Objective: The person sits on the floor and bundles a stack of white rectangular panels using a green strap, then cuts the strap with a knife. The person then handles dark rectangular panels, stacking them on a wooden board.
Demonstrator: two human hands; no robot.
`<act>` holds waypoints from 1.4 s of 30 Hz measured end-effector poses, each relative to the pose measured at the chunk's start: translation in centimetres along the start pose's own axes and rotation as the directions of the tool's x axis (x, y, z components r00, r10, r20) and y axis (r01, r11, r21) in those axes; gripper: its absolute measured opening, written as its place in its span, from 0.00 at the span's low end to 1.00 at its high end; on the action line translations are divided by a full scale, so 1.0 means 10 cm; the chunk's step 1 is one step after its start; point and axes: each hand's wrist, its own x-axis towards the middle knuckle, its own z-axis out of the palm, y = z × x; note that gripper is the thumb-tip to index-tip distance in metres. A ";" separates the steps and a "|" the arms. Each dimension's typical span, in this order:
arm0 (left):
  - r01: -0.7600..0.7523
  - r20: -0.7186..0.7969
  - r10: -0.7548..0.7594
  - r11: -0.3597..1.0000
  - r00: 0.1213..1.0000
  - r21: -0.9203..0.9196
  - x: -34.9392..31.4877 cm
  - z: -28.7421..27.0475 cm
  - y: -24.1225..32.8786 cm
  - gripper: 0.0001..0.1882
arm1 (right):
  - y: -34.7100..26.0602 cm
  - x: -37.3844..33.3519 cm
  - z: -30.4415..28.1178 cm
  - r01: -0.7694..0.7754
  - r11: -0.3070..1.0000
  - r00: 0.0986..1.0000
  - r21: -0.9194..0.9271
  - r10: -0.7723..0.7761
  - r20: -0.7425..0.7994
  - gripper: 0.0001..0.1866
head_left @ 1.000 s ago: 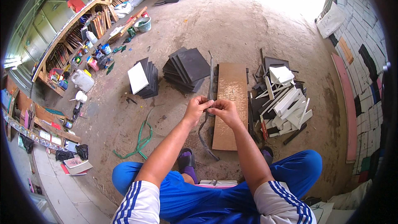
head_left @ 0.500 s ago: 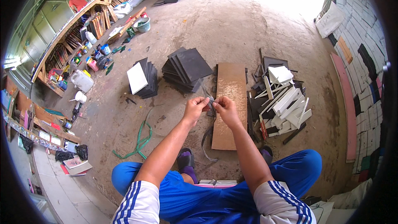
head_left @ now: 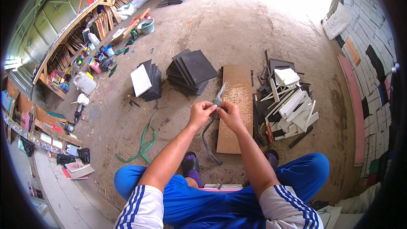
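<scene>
We've got both hands pinched together on a thin grey strap (head_left: 218,100) — left hand (head_left: 202,113), right hand (head_left: 229,114) — just near of the long brown wooden board (head_left: 234,101). Keep fingertips close so it doesn't slip.

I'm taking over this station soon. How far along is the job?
Done: dark square sheets lie stacked. In hand: left hand and right hand pinch a thin grey strip above the brown board. Left: the loose white and dark offcuts lie unsorted.
</scene>
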 end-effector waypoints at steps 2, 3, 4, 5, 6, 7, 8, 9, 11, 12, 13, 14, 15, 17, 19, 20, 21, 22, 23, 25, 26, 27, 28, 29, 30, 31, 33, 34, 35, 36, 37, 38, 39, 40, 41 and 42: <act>-0.026 -0.045 0.027 0.999 0.999 0.035 -0.01 0.01 -0.01 0.09 | -0.02 -0.01 0.02 0.038 0.998 0.999 -0.046 -0.039 -0.024 0.13; -0.044 -0.055 0.047 0.998 0.997 0.052 -0.01 0.01 -0.03 0.08 | -0.03 -0.02 0.01 0.057 0.994 0.998 -0.093 -0.060 -0.030 0.13; -0.063 -0.065 0.068 0.996 0.996 0.070 -0.01 0.03 -0.03 0.08 | -0.05 -0.03 0.01 0.076 0.987 0.996 -0.139 -0.081 -0.035 0.13; -0.077 -0.076 0.083 0.993 0.994 0.085 -0.02 0.04 -0.03 0.09 | -0.07 -0.03 -0.01 0.073 0.985 0.997 -0.157 -0.077 -0.020 0.13; -0.090 -0.087 0.099 0.991 0.991 0.100 -0.04 0.06 -0.03 0.09 | -0.09 -0.04 -0.03 0.071 0.982 0.997 -0.175 -0.073 -0.004 0.13; -0.105 -0.099 0.117 0.988 0.988 0.116 -0.05 0.08 -0.01 0.09 | -0.17 -0.04 -0.03 0.072 0.979 0.997 -0.192 -0.071 0.012 0.12; -0.116 -0.126 0.138 0.979 0.982 0.166 -0.07 0.09 0.00 0.10 | -0.25 -0.06 -0.03 0.092 0.969 0.995 -0.229 -0.096 -0.006 0.11; -0.125 -0.151 0.160 0.969 0.976 0.214 -0.10 0.12 0.01 0.11 | -0.32 -0.10 -0.03 0.112 0.957 0.992 -0.267 -0.122 -0.022 0.11; -0.149 -0.179 0.211 0.940 0.961 0.305 -0.15 0.19 0.13 0.12 | -0.41 -0.13 -0.04 0.151 0.933 0.981 -0.326 -0.181 -0.063 0.10; -0.160 -0.187 0.235 0.925 0.954 0.346 -0.18 0.22 0.18 0.13 | -0.41 -0.15 -0.03 0.170 0.922 0.974 -0.348 -0.210 -0.082 0.10; -0.171 -0.196 0.263 0.905 0.945 0.390 -0.21 0.23 0.24 0.13 | -0.46 -0.16 -0.01 0.191 0.911 0.965 -0.365 -0.242 -0.099 0.10; -0.185 -0.187 0.283 0.890 0.941 0.416 -0.22 0.23 0.27 0.13 | -0.50 -0.18 0.00 0.191 0.905 0.964 -0.380 -0.246 -0.103 0.11; -0.198 -0.178 0.302 0.875 0.937 0.441 -0.22 0.23 0.27 0.14 | -0.55 -0.19 0.01 0.190 0.899 0.963 -0.394 -0.249 -0.106 0.12; -0.170 -0.185 0.239 0.931 0.953 0.324 -0.20 0.17 0.26 0.13 | -0.65 -0.17 0.05 0.205 0.898 0.960 -0.390 -0.262 -0.099 0.12; -0.060 -0.167 0.061 0.998 0.984 0.010 -0.15 0.12 0.23 0.11 | -0.67 -0.11 0.09 0.226 0.903 0.959 -0.366 -0.272 -0.081 0.12; -0.033 -0.124 0.019 0.993 0.992 -0.113 -0.14 0.11 0.25 0.11 | -0.64 -0.06 0.07 0.163 0.954 0.980 -0.254 -0.187 -0.074 0.12; 0.000 -0.074 -0.017 0.973 0.997 -0.232 -0.14 0.08 0.28 0.10 | -0.62 -0.01 0.05 0.094 0.986 0.993 -0.139 -0.102 -0.056 0.11; 0.041 -0.027 -0.054 0.936 0.998 -0.350 -0.17 0.03 0.29 0.09 | -0.64 -0.01 0.05 0.016 1.000 1.000 -0.026 -0.016 -0.018 0.10; 0.065 -0.034 -0.086 0.912 0.996 -0.406 -0.19 0.00 0.32 0.10 | -0.66 -0.01 0.02 -0.075 0.983 0.996 0.165 0.067 0.053 0.08; 0.032 -0.056 -0.086 0.775 0.995 -0.632 -0.25 -0.09 0.36 0.10 | -0.79 -0.09 0.04 -0.122 0.831 0.992 0.542 0.110 0.054 0.06; 0.014 -0.065 -0.089 0.684 0.994 -0.729 -0.30 -0.13 0.39 0.10 | -0.88 -0.14 0.05 -0.139 0.700 0.989 0.700 0.133 0.062 0.06; 0.020 -0.069 -0.120 0.621 0.990 -0.784 -0.35 -0.20 0.42 0.10 | -0.96 -0.19 0.04 -0.161 0.601 0.987 0.783 0.113 0.117 0.05; 0.031 -0.027 -0.089 0.589 0.996 -0.808 -0.37 -0.31 0.40 0.10 | -1.00 -0.20 0.02 -0.202 0.547 0.979 0.812 0.129 0.156 0.06; 0.047 0.016 -0.060 0.556 0.998 -0.830 -0.38 -0.44 0.34 0.09 | -0.99 -0.21 -0.02 -0.243 0.490 0.970 0.837 0.147 0.196 0.07; 0.066 0.060 -0.030 0.524 0.998 -0.849 -0.38 -0.58 0.27 0.09 | -0.98 -0.21 -0.06 -0.283 0.430 0.958 0.857 0.163 0.234 0.09; 0.132 0.068 -0.130 0.584 0.989 -0.801 -0.39 -0.57 0.37 0.08 | -0.91 -0.17 -0.26 -0.301 0.417 0.953 0.857 0.159 0.257 0.11; 0.113 0.089 -0.073 0.767 0.993 -0.631 -0.35 -0.95 0.30 0.07 | -0.97 -0.14 -0.46 -0.288 0.669 0.957 0.686 0.227 0.180 0.10; 0.088 0.100 -0.040 0.839 0.994 -0.537 -0.32 -1.17 0.26 0.06 | -1.05 -0.14 -0.60 -0.287 0.809 0.958 0.512 0.235 0.166 0.09; -0.020 0.062 0.044 0.937 0.997 -0.350 -0.23 -1.39 0.18 0.06 | -1.06 -0.11 -0.71 -0.231 0.929 0.972 0.289 0.211 0.099 0.08; -0.129 0.042 0.136 0.982 0.990 -0.141 -0.12 -1.63 0.10 0.06 | -1.08 -0.08 -0.82 -0.172 0.984 0.985 0.045 0.170 0.042 0.08; -0.259 0.011 0.259 0.965 0.966 0.049 -0.02 -1.80 0.03 0.08 | -0.99 0.00 -0.97 -0.123 0.991 0.992 -0.056 0.121 -0.040 0.09; -0.374 0.001 0.384 0.898 0.923 0.232 0.08 -1.94 0.00 0.09 | -0.90 0.06 -1.18 -0.082 0.983 0.991 -0.166 0.063 -0.117 0.10; -0.331 -0.007 0.362 0.860 0.932 0.389 0.09 -2.01 0.04 0.13 | -0.87 0.03 -1.47 -0.051 0.938 0.993 -0.344 0.011 -0.117 0.11; -0.287 0.040 0.316 0.793 0.948 0.538 0.07 -1.95 0.18 0.16 | -0.85 -0.05 -1.80 -0.029 0.856 0.993 -0.516 -0.033 -0.112 0.13; -0.281 0.108 0.268 0.776 0.957 0.565 0.03 -1.82 0.35 0.17 | -0.86 -0.13 -2.01 -0.043 0.799 0.994 -0.600 -0.028 -0.108 0.13; -0.266 0.158 0.215 0.747 0.964 0.609 -0.01 -1.81 0.46 0.18 | -0.95 -0.20 -1.96 -0.113 0.804 0.985 -0.583 0.013 -0.174 0.13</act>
